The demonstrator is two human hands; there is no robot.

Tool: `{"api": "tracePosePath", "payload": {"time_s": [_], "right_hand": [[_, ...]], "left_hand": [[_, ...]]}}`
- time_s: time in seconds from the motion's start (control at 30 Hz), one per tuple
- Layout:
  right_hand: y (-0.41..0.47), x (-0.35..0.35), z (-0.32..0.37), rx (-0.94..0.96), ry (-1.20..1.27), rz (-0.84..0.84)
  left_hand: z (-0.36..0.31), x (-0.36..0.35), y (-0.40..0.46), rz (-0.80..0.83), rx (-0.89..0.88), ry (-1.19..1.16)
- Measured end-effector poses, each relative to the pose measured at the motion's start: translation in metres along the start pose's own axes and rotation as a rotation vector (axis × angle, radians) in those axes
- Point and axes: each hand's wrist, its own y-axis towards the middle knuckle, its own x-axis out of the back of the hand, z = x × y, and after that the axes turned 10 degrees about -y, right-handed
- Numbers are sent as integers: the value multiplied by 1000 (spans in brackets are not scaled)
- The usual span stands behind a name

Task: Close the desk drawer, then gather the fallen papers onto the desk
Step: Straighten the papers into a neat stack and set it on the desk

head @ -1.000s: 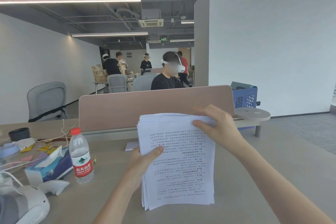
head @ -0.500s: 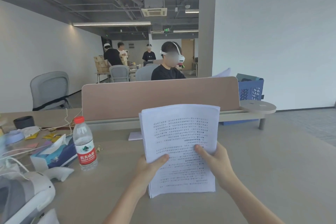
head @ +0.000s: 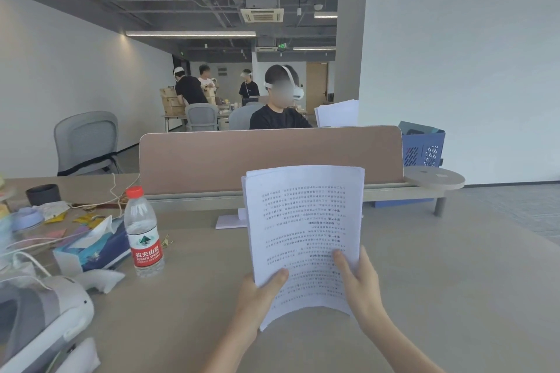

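Note:
A stack of white printed papers (head: 303, 221) stands almost upright over the beige desk (head: 424, 281), its lower edge bowed against or just above the desktop. My left hand (head: 257, 294) grips the stack's lower left corner, thumb on the front sheet. My right hand (head: 360, 278) holds the lower right side, thumb across the print. The desk drawer is out of sight.
A water bottle with a red cap (head: 143, 233) stands left of the papers, beside a tissue box (head: 91, 248), cables and a white headset (head: 39, 318). A tan divider panel (head: 269, 157) runs along the desk's back edge; a person sits behind it. A small white pad (head: 230, 221) lies near the divider.
My right hand slid from the stack's top edge down to its lower right side. The stack turned from tilted to nearly upright and squared, its bottom edge now bowed.

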Motion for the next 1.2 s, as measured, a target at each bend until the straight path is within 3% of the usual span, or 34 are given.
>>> {"api": "tracePosePath", "payload": {"time_s": [0.2,0.4,0.63,0.8,1.0,1.2], "right_hand": [[3,5,9,4,20,-36],[-3,5,-13,-64,1,42],[5,4,-30,-99,15,151],[14,17,-31,-159,59,142],[29,51,-33,-274,105,152],[43,89,-57,-415,24,186]], "left_hand": [[2,-5,2,-36,-53,-6],[15,-5,1,-39,-23,38],[14,-7,4,20,13,104],[2,-13,7,140,72,167],[-2,-33,4,218,224,-88],[8,-71,-2,250,328,-143]]}}
